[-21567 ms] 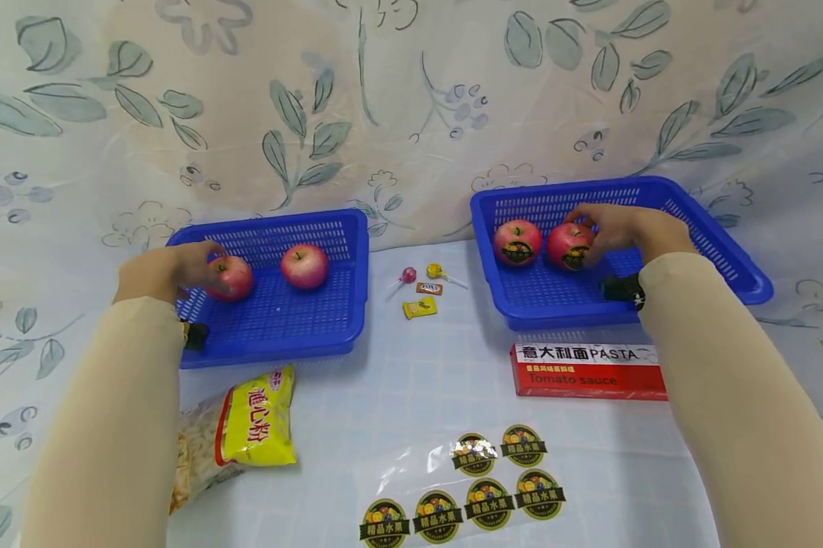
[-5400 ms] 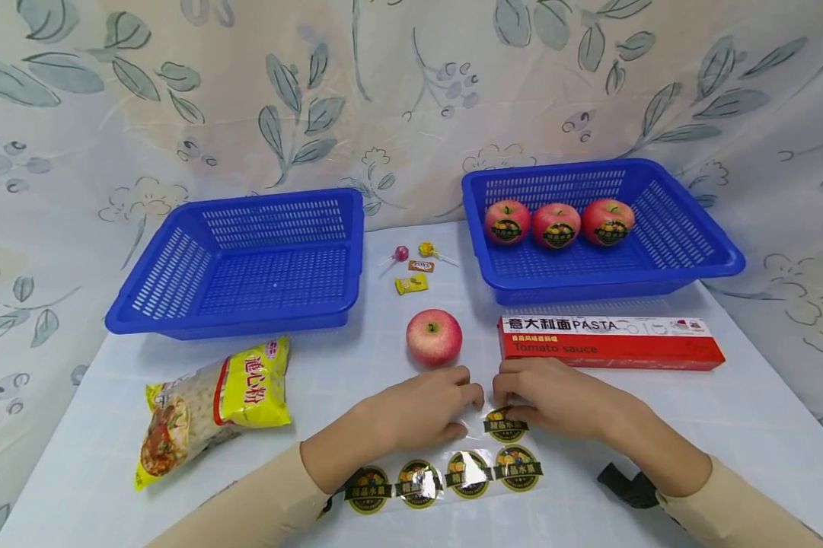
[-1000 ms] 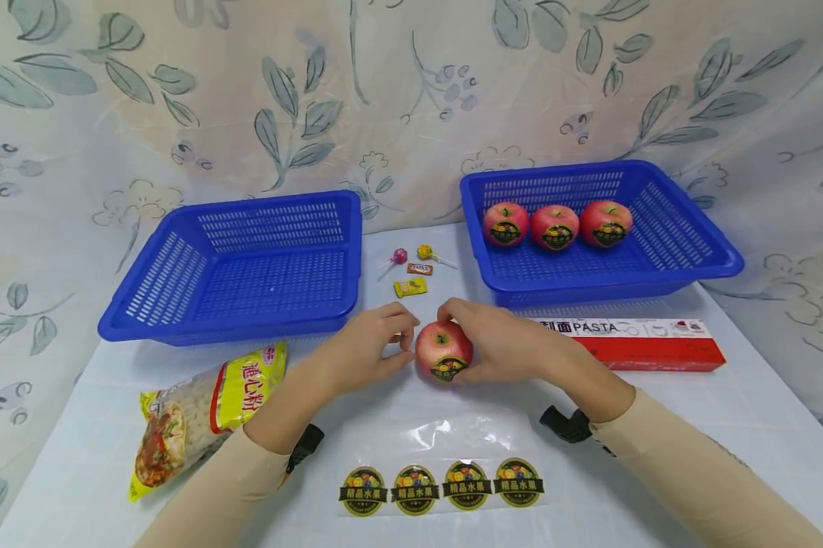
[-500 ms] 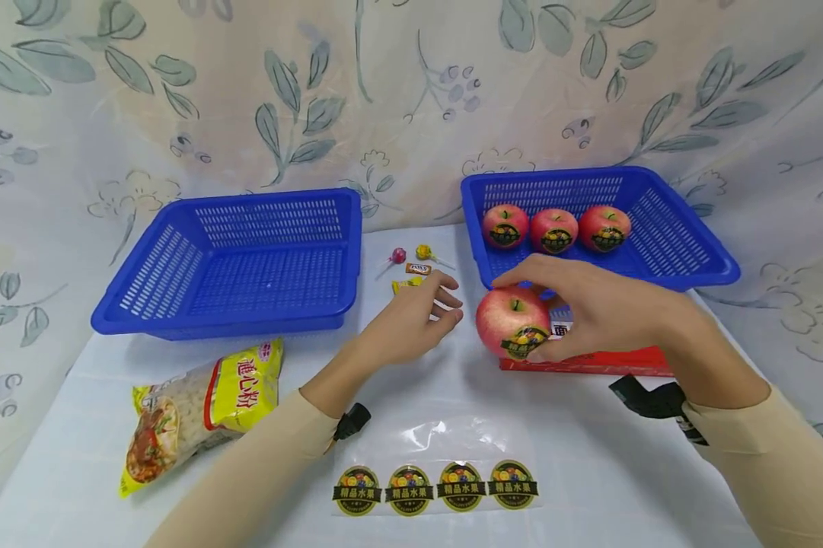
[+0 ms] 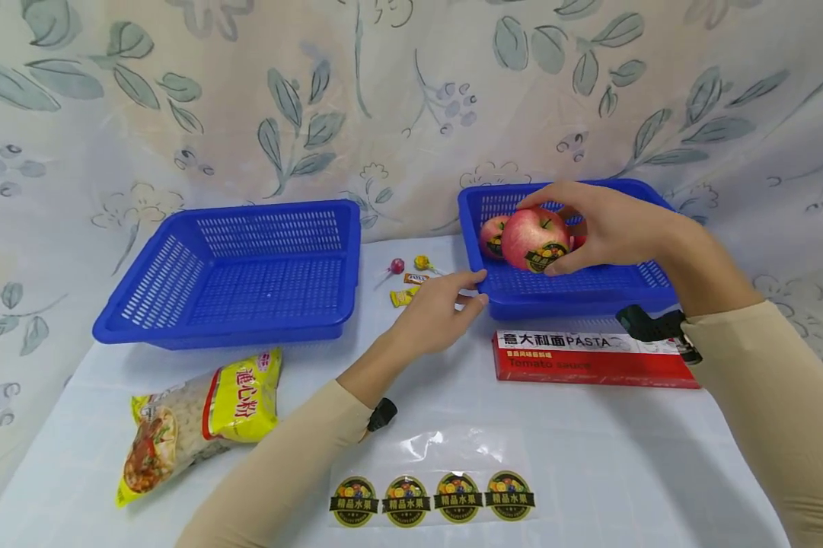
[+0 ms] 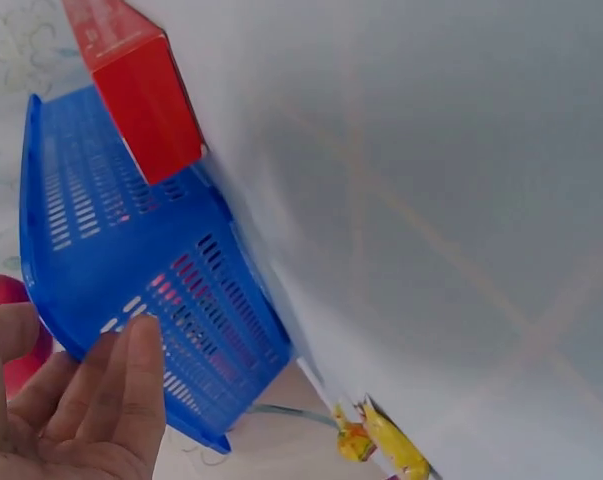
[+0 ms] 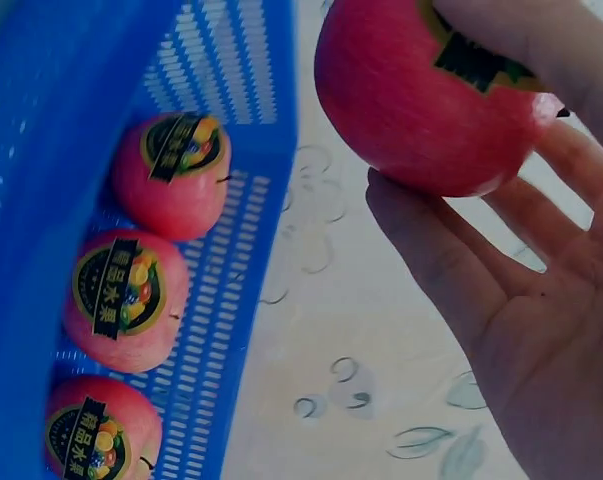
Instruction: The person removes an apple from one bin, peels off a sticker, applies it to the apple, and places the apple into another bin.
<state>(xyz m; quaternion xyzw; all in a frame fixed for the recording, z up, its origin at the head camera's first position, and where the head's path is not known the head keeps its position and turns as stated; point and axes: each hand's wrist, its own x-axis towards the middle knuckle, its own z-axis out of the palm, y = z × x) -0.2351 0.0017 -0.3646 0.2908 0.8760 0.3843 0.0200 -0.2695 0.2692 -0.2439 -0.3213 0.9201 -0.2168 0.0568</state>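
My right hand point(image 5: 617, 221) grips a red apple point(image 5: 531, 236) bearing a black fruit sticker, held above the right blue basket point(image 5: 541, 306). In the right wrist view the held apple point(image 7: 421, 110) sits between thumb and fingers. Three stickered apples lie in a row inside that basket, among them the middle apple point(image 7: 129, 300); in the head view the held apple and hand mostly hide them. My left hand point(image 5: 438, 312) is at the basket's near left corner, fingers loosely extended beside the rim. The left wrist view shows its fingers point(image 6: 141, 350) against the basket wall; firm contact is unclear.
A second blue basket point(image 5: 229, 339) stands left with nothing in it. A pasta box point(image 5: 589, 365) lies before the right basket. A yellow pasta bag point(image 5: 205, 418), a clear sticker sheet point(image 5: 432, 449) with several stickers, and small candies point(image 5: 403, 297) and lollipops point(image 5: 397, 266) lie around.
A sticker from the sheet is now on the apple. My right hand has carried it from the table's middle to above the right basket. My left hand has moved right to that basket's corner.
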